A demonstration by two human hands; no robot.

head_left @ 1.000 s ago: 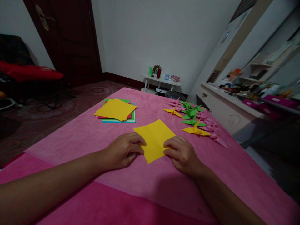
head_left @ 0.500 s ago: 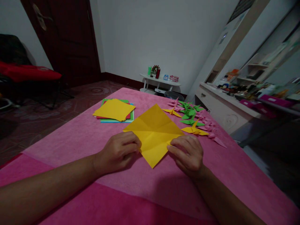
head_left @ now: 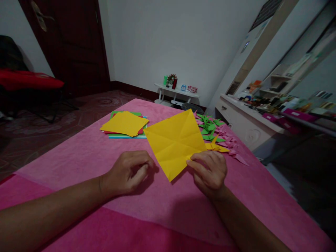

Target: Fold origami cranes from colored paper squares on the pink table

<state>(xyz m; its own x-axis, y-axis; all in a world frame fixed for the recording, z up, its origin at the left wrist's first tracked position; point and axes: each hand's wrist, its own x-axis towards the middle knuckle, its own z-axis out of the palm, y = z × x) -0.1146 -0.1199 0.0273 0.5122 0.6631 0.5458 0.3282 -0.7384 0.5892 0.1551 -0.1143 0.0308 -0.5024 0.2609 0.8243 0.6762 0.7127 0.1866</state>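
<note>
A square sheet of yellow origami paper [head_left: 175, 140] with crossing crease lines is tilted above the pink cloth. My right hand [head_left: 210, 168] pinches its lower right edge between thumb and fingers. Just left of the sheet, my left hand [head_left: 132, 170] is apart from it, fingers curled with thumb and forefinger close together and nothing visible between them. Behind the left hand lies a stack of coloured paper [head_left: 124, 123], yellow on top, with red, green and blue edges showing below. Beyond the right hand sits a folded yellow paper crane [head_left: 217, 146].
Several green cranes [head_left: 210, 126] and pink cranes [head_left: 229, 140] cluster along the right side of the pink-covered table [head_left: 86, 154]. A small white shelf [head_left: 178, 91] stands by the far wall. To the right is a cluttered dresser [head_left: 244, 113]; a red-draped chair [head_left: 26, 80] is at left.
My left hand has let go of the yellow paper and sits slightly left of it. The sheet has turned clockwise and lifted, still held in my right hand. The view has shifted a little.
</note>
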